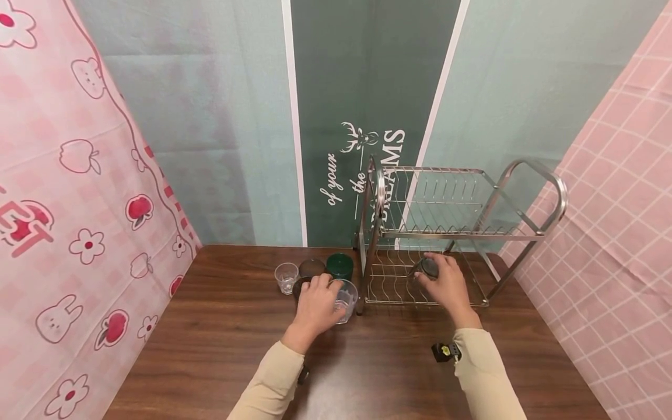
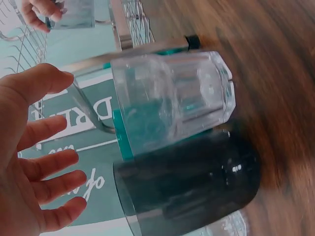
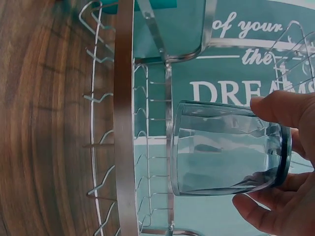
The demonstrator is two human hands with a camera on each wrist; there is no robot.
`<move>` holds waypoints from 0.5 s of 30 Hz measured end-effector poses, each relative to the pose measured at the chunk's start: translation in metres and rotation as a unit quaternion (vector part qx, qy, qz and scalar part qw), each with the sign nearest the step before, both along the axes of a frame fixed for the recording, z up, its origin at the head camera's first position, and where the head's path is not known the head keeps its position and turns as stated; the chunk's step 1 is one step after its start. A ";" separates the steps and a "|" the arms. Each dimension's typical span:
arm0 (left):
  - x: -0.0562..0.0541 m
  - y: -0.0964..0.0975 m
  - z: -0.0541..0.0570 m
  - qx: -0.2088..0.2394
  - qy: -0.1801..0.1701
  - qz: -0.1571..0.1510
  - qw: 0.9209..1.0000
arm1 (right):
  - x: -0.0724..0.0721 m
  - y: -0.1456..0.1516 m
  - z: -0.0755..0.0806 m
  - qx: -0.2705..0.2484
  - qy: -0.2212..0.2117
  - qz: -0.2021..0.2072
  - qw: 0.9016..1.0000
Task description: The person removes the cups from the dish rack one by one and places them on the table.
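My right hand holds a grey tinted glass by its base end, mouth down, over the lower tier of a metal dish rack. In the left wrist view, my left hand has its fingers spread just above the cups, apart from them. Below it stand a clear faceted cup and a dark tinted cup, both upright. Behind these, in the head view, are a green cup, another dark cup and a small clear glass.
The rack's left legs stand close to the clear cup and the green cup. Its upper tier overhangs the lower wires. Brown wooden table lies in front. Fabric hangings enclose the back, left and right sides.
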State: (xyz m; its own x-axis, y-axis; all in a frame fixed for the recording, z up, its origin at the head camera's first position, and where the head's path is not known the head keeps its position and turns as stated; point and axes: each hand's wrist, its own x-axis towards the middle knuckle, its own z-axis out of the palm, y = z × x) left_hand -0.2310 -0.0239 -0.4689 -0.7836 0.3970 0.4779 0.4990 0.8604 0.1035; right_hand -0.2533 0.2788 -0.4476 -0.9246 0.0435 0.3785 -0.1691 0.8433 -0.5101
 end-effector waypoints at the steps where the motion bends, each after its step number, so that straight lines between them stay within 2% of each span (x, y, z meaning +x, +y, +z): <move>1: 0.000 0.002 0.000 0.001 0.002 -0.001 1.000 | 0.001 -0.001 0.000 -0.001 0.002 -0.001 1.000; 15: 0.009 0.022 -0.003 0.048 -0.008 -0.013 0.999 | 0.016 -0.014 -0.003 -0.021 0.036 0.016 0.999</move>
State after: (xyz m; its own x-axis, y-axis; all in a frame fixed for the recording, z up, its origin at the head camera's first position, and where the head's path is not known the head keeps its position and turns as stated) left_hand -0.2216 -0.0016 -0.4722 -0.7821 0.3694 0.5019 0.5179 0.8332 0.1938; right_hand -0.2371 0.2648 -0.4505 -0.8961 0.0313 0.4428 -0.2337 0.8148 -0.5306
